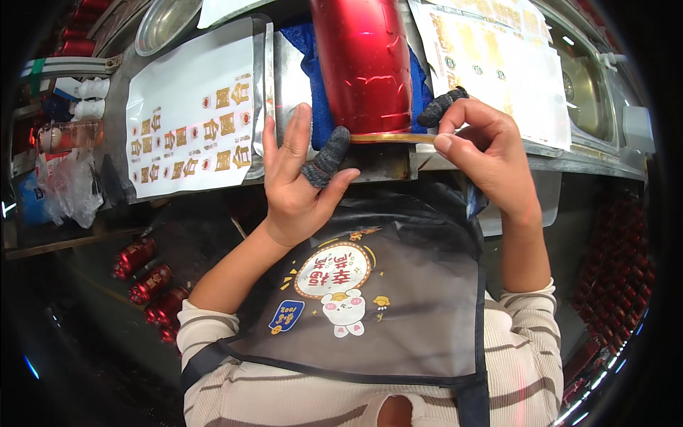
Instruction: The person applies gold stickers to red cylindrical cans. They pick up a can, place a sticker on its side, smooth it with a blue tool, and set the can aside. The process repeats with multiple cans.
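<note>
A glossy red metallic bottle lies on a blue cloth, its near end toward me. A thin gold strip runs along that end and stretches off to the right. My right hand pinches the strip's right end between thumb and a bent finger. Its index finger, in a dark finger cover, points up and away from the strip. With fingers spread, my left hand rests its covered index fingertip against the left side of the bottle's near end.
To the left lies a white sheet of gold and red stickers; another sticker sheet lies right. Metal basins stand at both far sides. Several red bottles stand low at left, with many more at right. A plastic bag hangs far left.
</note>
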### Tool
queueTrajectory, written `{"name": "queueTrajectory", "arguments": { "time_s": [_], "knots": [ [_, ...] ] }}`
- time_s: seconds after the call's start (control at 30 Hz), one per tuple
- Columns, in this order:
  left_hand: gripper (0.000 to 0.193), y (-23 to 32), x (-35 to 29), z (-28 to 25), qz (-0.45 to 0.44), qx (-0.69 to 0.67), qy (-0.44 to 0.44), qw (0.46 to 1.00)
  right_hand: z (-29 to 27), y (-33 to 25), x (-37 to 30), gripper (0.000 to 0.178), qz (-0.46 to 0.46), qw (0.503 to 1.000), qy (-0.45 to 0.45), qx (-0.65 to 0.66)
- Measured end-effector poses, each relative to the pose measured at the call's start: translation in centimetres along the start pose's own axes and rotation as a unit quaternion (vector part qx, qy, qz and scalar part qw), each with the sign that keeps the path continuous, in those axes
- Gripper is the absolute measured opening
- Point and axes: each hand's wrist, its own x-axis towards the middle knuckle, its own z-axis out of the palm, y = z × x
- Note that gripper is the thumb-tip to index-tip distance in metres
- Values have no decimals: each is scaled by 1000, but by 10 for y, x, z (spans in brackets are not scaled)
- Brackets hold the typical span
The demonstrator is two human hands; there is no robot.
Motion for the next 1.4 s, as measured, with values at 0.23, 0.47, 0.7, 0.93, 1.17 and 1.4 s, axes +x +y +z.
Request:
{"name": "queueTrajectory", "arguments": {
  "time_s": [0.23,0.47,0.7,0.93,1.17,1.4],
  "knots": [
    [44,6,17,-3,70,61,-27,995,-1,17,5,13,-19,998,34,-50],
    [36,23,50,-6,113,103,-29,988,4,24,12,11,-7,999,26,-36],
    [60,12,52,11,21,46,46,998,11,19,17,12,-56,991,25,-123],
    [52,6,7,-1,-63,-58,17,996,6,-1,3,9,5,999,-6,-54],
    [40,5,1,4,0,25,0,1000,0,6,4,7,8,1000,5,-17],
    [40,11,25,-1,78,70,1,995,2,9,6,6,9,1000,15,-16]
  ]
}}
